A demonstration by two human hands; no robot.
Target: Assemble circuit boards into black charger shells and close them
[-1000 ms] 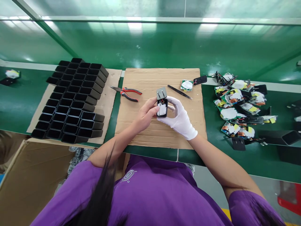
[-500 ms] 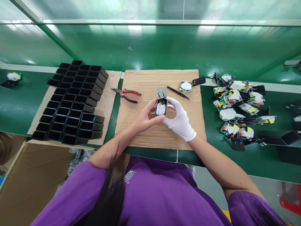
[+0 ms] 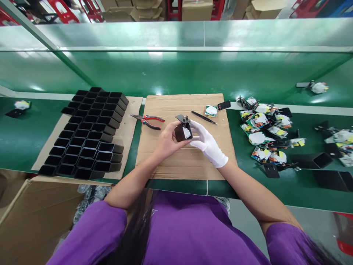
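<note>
My bare left hand grips a black power adapter housing over the cardboard mat. Inside its mouth a white-topped circuit board shows. A flat black plug cap with metal pins stands at the opening's upper edge, apart from full closure. My right hand, in a white glove, holds the housing's right side, its fingers by the cap and its thumb low. Beyond the hands lie red-handled pliers, black tweezers and a loose circuit board wired to a black cap.
Rows of black housings stand on cardboard at left. At right lies a pile of circuit boards, with black housings beside it. The cardboard mat covers the bench middle. A carton stands below the bench at left.
The housing has tilted and turned, so its dark side wall and the cap's edge now show. My view has risen, bringing cartons and red stools behind the bench into sight.
</note>
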